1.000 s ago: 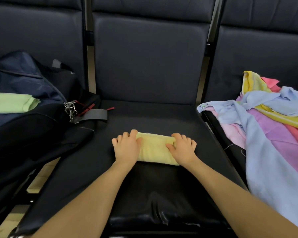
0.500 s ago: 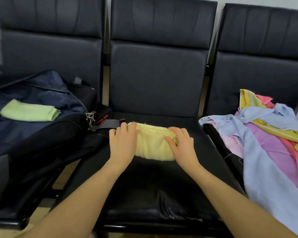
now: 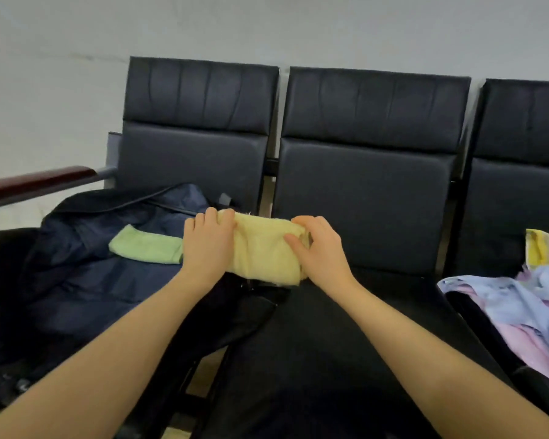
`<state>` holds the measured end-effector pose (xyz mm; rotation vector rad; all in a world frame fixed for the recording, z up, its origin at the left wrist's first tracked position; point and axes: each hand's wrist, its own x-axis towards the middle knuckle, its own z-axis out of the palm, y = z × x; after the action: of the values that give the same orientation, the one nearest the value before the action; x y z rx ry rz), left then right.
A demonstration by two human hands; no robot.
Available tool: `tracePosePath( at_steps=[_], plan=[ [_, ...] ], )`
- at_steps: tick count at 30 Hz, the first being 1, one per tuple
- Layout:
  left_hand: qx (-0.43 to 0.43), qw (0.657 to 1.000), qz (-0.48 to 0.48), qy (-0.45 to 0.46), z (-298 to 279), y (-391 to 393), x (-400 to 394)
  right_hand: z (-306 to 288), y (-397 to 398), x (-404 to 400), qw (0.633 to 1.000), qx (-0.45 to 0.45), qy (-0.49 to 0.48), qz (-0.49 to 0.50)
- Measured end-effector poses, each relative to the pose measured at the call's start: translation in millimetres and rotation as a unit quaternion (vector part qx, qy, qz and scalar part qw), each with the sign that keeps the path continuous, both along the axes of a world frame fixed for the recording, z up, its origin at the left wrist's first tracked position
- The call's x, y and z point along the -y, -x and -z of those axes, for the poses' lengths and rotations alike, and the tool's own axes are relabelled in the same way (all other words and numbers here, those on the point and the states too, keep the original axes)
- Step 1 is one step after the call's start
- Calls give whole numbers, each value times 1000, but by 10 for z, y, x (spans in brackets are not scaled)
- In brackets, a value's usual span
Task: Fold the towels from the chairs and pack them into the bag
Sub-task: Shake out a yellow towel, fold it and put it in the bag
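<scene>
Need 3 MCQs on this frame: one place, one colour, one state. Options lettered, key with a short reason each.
1. Where does the green towel lie?
A. in the open bag
B. on the middle seat
C. on the armrest

2. What colour is the folded towel held in both hands?
A. pink
B. yellow
C. blue

3. What is the left hand doing?
A. hanging idle
B. pressing flat on the seat
C. gripping one end of the towel

Key: 1 A, it rests on the bag's navy lining. 2 B, the yellow towel sits between the hands. 3 C, its fingers curl over the towel's end, as the right hand does opposite.
</scene>
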<state>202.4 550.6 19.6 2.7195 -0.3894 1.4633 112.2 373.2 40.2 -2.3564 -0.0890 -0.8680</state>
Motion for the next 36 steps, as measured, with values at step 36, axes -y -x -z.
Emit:
tracePosePath(
  at_steps=[36],
  plan=[
    [-176, 977, 105, 64, 1252, -2245, -630, 982, -2506, -459, 965, 71, 250, -31]
  ],
)
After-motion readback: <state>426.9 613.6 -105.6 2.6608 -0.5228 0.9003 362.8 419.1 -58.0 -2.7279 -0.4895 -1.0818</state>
